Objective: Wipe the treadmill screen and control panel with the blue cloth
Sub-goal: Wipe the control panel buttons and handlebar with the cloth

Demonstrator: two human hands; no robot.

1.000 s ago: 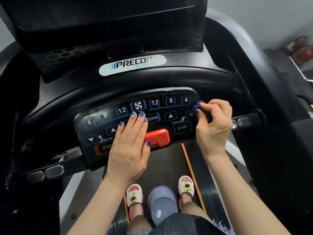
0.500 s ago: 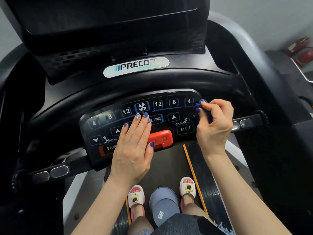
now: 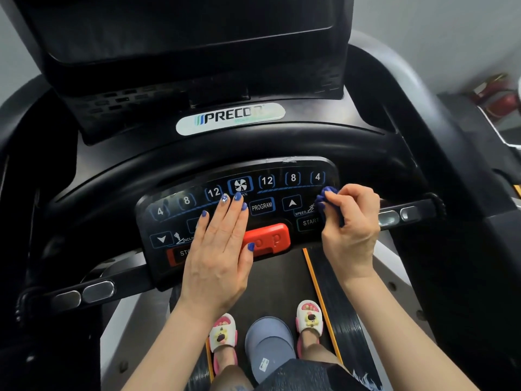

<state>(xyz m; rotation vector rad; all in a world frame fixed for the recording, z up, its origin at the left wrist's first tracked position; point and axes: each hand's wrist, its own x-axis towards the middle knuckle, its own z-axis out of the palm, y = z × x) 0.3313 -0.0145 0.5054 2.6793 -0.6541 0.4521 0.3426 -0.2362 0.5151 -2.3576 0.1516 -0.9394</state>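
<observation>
Since a second ago my right hand (image 3: 351, 221) has slid slightly inward along the control panel (image 3: 282, 169), clenched around the bunched blue cloth (image 3: 324, 200) beside the START button (image 3: 309, 222). My left hand (image 3: 218, 249) stays flat, released, left of the red stop clip (image 3: 270, 238).
</observation>
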